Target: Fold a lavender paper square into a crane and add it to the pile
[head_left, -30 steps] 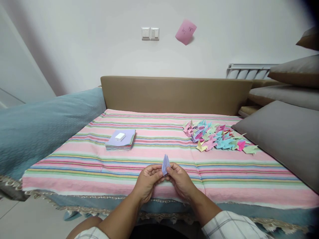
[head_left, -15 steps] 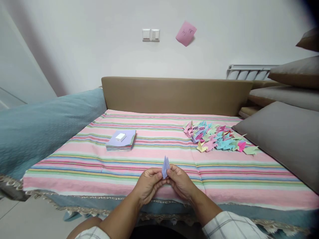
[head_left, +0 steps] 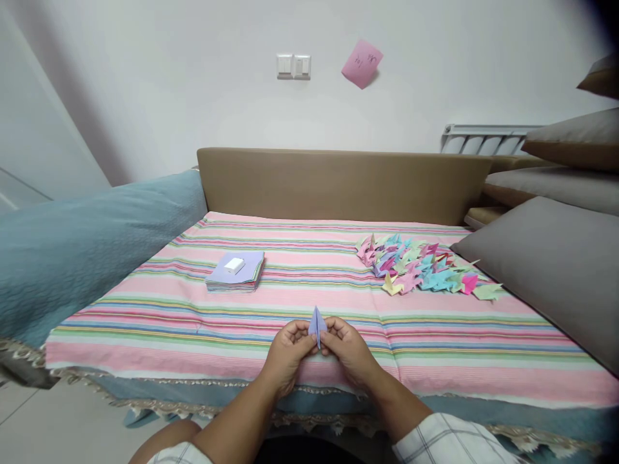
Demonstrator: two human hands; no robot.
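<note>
A small piece of folded purple origami paper (head_left: 316, 322) is held upright between my two hands, its point facing away from me. My left hand (head_left: 290, 353) pinches its left edge between thumb and fingers. On the opposite edge, my right hand (head_left: 349, 351) grips it the same way, thumb on the near face. A crease runs down the middle of the paper. Both hands are just above the front part of the striped cloth (head_left: 203, 351).
A stack of coloured paper (head_left: 232, 277) with a small white block (head_left: 235, 265) on top lies left of centre. Several folded paper cranes (head_left: 425, 267) are heaped at the right. Grey cushions (head_left: 556, 258) pile up on the right, and a brown backrest (head_left: 338, 187) closes the far side.
The purple paper has turned from a narrow, two-pointed side view to a wider single-pointed face. My fingers have shifted apart to its two edges.
</note>
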